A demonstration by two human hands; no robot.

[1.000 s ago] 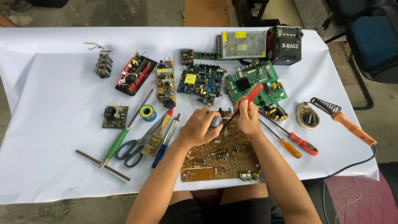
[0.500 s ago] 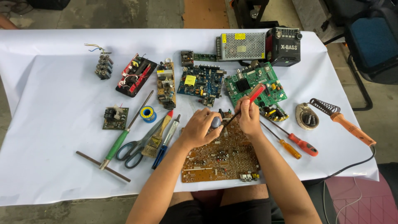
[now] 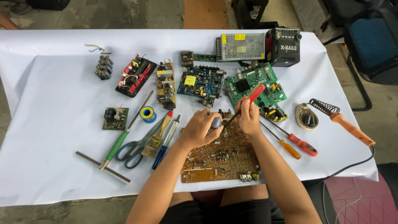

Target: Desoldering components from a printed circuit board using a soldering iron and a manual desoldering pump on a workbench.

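We are gripping a red-handled screwdriver (image 3: 252, 96) in our right hand (image 3: 248, 118), fingers closed around its shaft, its tip angling down to the brown circuit board (image 3: 222, 157) lying at the table's near edge. Our left hand (image 3: 200, 128) is resting on the board, fingers curled around what is probably a small grey component (image 3: 216, 122).

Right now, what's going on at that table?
A person sits at a white-covered table with a brown circuit board in front of them. The right hand holds a red-handled screwdriver, its tip down at the board's top edge. The left hand pinches a small grey part there. Other boards, scissors and a soldering iron lie around.
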